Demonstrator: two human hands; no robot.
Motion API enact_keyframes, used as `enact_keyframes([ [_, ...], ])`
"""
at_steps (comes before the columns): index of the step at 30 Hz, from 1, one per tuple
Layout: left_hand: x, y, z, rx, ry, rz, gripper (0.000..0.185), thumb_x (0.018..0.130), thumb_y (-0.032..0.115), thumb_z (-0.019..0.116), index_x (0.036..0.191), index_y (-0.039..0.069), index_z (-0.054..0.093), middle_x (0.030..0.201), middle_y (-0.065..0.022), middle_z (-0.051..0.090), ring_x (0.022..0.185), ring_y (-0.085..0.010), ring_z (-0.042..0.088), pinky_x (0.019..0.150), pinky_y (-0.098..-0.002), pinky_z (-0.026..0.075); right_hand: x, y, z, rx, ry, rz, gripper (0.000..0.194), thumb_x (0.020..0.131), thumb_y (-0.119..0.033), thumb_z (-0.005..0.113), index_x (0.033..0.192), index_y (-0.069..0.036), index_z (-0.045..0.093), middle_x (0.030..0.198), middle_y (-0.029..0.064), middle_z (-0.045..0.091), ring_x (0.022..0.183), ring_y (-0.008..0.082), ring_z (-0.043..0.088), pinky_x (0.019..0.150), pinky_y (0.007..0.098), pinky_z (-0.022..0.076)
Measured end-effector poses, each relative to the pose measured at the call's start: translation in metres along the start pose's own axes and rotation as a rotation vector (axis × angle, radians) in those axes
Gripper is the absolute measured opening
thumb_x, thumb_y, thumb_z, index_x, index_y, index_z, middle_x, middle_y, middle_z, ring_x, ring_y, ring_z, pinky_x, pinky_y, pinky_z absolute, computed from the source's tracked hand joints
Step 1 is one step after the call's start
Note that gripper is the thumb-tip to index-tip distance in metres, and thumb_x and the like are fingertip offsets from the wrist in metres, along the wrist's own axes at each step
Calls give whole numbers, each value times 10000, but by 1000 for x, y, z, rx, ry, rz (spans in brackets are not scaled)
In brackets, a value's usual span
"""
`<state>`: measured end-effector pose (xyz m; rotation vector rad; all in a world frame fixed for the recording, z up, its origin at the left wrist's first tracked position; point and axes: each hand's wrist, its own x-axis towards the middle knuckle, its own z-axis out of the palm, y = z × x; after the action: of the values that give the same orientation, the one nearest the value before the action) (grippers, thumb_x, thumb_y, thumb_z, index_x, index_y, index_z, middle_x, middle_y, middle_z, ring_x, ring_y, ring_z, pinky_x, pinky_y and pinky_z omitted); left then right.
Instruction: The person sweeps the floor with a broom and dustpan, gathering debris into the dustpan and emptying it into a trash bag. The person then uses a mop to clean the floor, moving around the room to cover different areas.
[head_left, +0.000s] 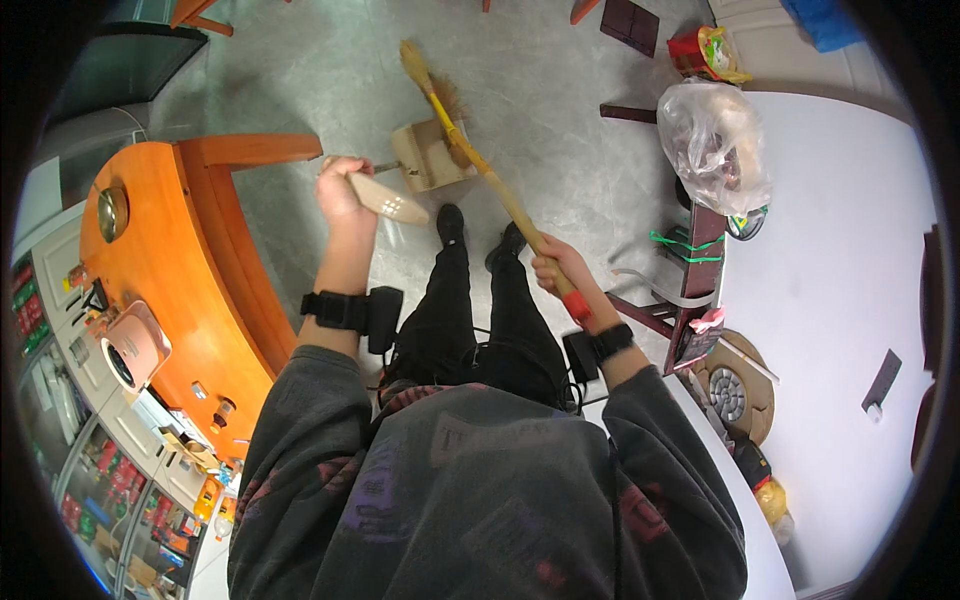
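Note:
My left hand (346, 191) is closed around the upper end of a long-handled dustpan. The thick beige grip (390, 201) juts out to the right of my fingers. A short stretch of thin rod shows between that hand and the beige pan (411, 159) on the floor. My right hand (562, 264) grips a broom (499, 186) near the red tip of its wooden stick. The broom slants up and left across the pan, and its straw bristles (448, 96) lie just beyond the pan's far edge. Whatever the pan holds is too unclear to name.
An orange wooden table (161, 225) stands on the left, with a pink appliance (139, 346) on it. At right is a white tabletop (832, 262) with a filled clear plastic bag (716, 146) at its corner. Dark wooden legs (628, 113) reach out over the grey floor.

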<state>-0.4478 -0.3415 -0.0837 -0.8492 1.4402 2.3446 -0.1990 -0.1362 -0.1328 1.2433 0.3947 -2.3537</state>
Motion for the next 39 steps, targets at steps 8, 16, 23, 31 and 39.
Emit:
enact_keyframes([
  [8,-13,22,-30,132,-154,-86,103,581,-12,518,597,43,432,670,-74,466,668,-195,491,714,-296,404,-96,-28,-65,-155,248,-174,486,852,-166,471,1306,-199,298,623,29,440,404,89,374,353,207,326],
  [16,-2,3,11,94,-208,-144,158,602,-65,503,627,61,410,704,-43,422,687,-146,395,697,-289,405,22,-8,-93,140,409,-161,100,838,-145,441,901,-148,363,575,-4,374,406,83,349,361,224,330],
  [23,7,3,19,146,-171,-84,138,571,-33,515,586,48,403,643,-79,442,603,-214,473,641,-304,406,5,20,-8,173,128,-51,210,866,-157,424,1071,-151,375,640,15,416,424,78,354,374,218,323],
  [31,-6,55,-60,111,-60,-24,112,553,-23,503,578,34,410,672,-75,442,675,-197,451,710,-283,419,-107,-16,-12,-128,247,-192,419,854,-203,479,1252,-184,347,591,-20,358,385,50,307,329,180,270],
  [39,-14,69,-85,142,-15,62,110,572,-8,501,571,50,407,661,-67,440,678,-179,444,714,-284,406,32,-63,-41,64,284,-253,117,837,-149,449,915,-139,363,571,-24,365,423,65,353,363,200,300],
])
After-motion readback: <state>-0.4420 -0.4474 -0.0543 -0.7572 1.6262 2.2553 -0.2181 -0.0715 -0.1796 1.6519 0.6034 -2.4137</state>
